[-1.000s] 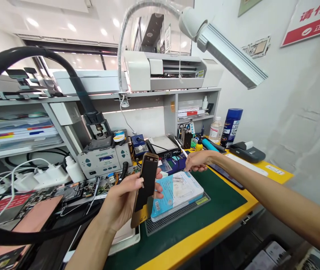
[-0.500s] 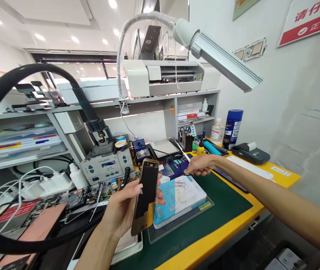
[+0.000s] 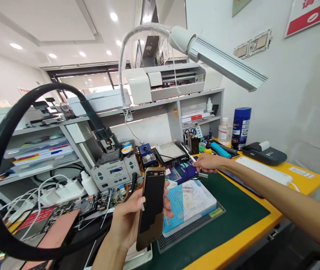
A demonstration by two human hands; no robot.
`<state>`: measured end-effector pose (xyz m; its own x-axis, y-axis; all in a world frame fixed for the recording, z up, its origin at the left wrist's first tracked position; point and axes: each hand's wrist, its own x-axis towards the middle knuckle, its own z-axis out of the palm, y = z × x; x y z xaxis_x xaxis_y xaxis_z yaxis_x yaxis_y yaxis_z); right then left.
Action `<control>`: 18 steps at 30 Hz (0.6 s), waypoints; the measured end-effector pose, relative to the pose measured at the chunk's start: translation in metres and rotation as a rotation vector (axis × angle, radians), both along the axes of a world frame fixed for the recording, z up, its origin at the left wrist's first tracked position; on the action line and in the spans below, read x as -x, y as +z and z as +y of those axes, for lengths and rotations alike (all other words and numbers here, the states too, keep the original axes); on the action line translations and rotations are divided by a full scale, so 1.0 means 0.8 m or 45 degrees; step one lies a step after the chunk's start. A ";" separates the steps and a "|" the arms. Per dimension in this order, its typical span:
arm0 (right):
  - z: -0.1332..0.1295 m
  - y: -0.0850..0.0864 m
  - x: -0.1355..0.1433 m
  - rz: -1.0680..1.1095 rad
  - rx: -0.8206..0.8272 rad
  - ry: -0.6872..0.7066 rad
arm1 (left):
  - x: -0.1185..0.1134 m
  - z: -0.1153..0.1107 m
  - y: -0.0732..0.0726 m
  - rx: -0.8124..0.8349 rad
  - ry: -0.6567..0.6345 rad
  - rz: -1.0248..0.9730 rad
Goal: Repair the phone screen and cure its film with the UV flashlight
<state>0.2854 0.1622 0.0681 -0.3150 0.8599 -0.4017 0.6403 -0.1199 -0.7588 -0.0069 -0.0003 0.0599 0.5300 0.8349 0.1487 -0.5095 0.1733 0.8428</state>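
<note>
My left hand is wrapped around a smartphone with a gold-toned edge and a dark face. The phone stands tilted upright, with my thumb on its left edge and fingertips showing at its right. Farther back on the bench, my right hand is closed at the lower end of a thin white pen-like tool. A small grey flat piece shows just below those fingers; whether it belongs to the tool I cannot tell. A blue-and-white box lies between my hands on a grey perforated mat.
A green mat covers part of the yellow bench. At the left stands a grey rework station with a looping black hose. A blue spray can, a clear bottle and a lamp are toward the right.
The camera view has shifted, so the bench appears farther right. The phone stays in my left hand. Below my right fingers the grey flat piece now shows.
</note>
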 end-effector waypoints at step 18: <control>-0.111 0.029 0.079 1.014 -0.474 0.360 | -0.022 -0.002 -0.027 -0.821 0.744 1.183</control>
